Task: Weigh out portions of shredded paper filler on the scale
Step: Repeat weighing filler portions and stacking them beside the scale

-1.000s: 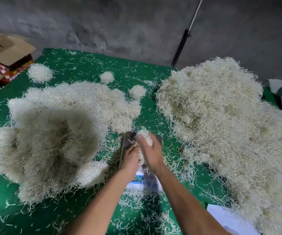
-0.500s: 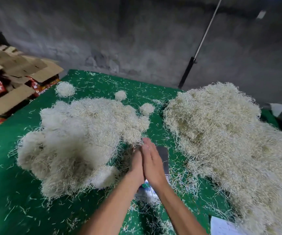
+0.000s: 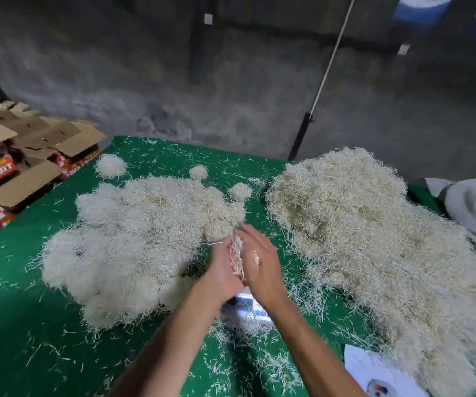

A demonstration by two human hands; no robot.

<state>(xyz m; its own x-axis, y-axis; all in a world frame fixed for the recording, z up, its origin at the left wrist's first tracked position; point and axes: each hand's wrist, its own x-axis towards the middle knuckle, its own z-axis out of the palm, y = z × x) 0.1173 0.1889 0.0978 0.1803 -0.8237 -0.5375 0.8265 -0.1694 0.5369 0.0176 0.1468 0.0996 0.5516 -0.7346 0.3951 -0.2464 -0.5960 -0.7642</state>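
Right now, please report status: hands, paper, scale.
Left hand and right hand open, palms pressing a small wad of shreds. Scale below, mostly hidden. Nothing blocking.

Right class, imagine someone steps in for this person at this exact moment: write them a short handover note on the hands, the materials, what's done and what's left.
Left hand and right hand: palms facing, fingers straight, pressing a small wad of shredded paper between them, above the scale.
Scale: on the green table by the wrists, largely hidden; its reading can't be seen.
Supply: big loose heap on the right.
Done: clumped pile of portions on the left, with three small balls behind it.
Left: set this wad aside with the portions, then keep weighing from the heap.
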